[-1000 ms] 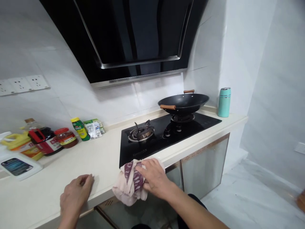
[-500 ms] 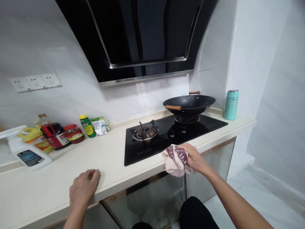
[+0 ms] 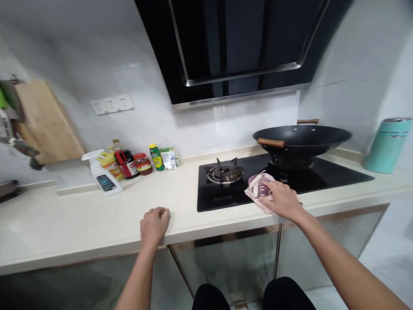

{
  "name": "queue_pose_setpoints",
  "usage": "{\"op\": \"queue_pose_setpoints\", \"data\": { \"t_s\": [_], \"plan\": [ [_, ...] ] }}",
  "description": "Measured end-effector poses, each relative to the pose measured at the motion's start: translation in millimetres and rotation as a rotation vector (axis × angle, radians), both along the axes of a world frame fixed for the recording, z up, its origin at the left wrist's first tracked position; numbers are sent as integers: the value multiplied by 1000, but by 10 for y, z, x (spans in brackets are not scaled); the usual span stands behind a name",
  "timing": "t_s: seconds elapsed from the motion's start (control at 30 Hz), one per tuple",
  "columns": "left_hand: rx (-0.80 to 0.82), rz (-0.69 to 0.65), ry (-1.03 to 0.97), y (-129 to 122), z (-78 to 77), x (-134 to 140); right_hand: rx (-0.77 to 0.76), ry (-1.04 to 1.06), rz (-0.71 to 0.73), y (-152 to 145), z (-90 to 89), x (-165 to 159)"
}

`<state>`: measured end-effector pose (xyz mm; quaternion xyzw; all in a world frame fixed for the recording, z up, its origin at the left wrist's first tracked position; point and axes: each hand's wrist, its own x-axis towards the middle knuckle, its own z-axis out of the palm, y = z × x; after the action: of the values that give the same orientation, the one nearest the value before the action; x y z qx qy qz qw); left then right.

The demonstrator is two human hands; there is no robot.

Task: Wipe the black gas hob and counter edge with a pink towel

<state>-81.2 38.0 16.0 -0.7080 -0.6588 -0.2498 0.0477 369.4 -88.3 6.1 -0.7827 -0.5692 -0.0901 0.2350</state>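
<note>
My right hand grips a crumpled pink-and-purple cloth and presses it on the front edge of the black glass gas stove. Part of the cloth hangs over onto the pale counter strip in front. My left hand rests on the counter near its front edge, left of the stove, with its fingers curled in and nothing visible in them. Behind the cloth, a black wok with wooden handles sits over the right burner. The left burner is bare, with its pan support showing.
A white spray bottle, a dark sauce bottle, a red-lidded jar, and a green bottle with a yellow cap line the back wall. A mint flask stands at right. Overhead hangs a black range hood.
My right hand has moved the cloth from the counter's front edge up onto the stove's front. The view has turned left, bringing a cutting board into sight. My left hand stays on the counter.
</note>
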Motion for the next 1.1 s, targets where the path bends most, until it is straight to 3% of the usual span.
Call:
{"op": "queue_pose_setpoints", "data": {
  "t_s": [0.23, 0.3, 0.43, 0.5, 0.7, 0.87, 0.97, 1.1],
  "plan": [
    [50, 30, 4, -64, -80, 55, -76, -47, -122, 208, 23, -100],
    [57, 32, 2, -77, -94, 66, -41, -84, -37, 247, -29, -330],
    [66, 33, -6, -102, -106, 81, 37, -116, 331, 329, -118, -979],
    [67, 29, -13, -112, -109, 83, 32, -115, 442, 425, -94, -1223],
    [70, 24, -35, -112, -126, 80, -92, -88, 321, 832, 136, -1435],
    [65, 26, -41, -111, -135, 85, -81, -84, 247, 1056, 212, -1746],
    [64, 27, -44, -119, -130, 89, -78, -98, 339, 1035, 198, -1997],
    [70, 25, -48, -120, -129, 85, -83, -141, 601, 861, 159, -2123]
  ]
}}
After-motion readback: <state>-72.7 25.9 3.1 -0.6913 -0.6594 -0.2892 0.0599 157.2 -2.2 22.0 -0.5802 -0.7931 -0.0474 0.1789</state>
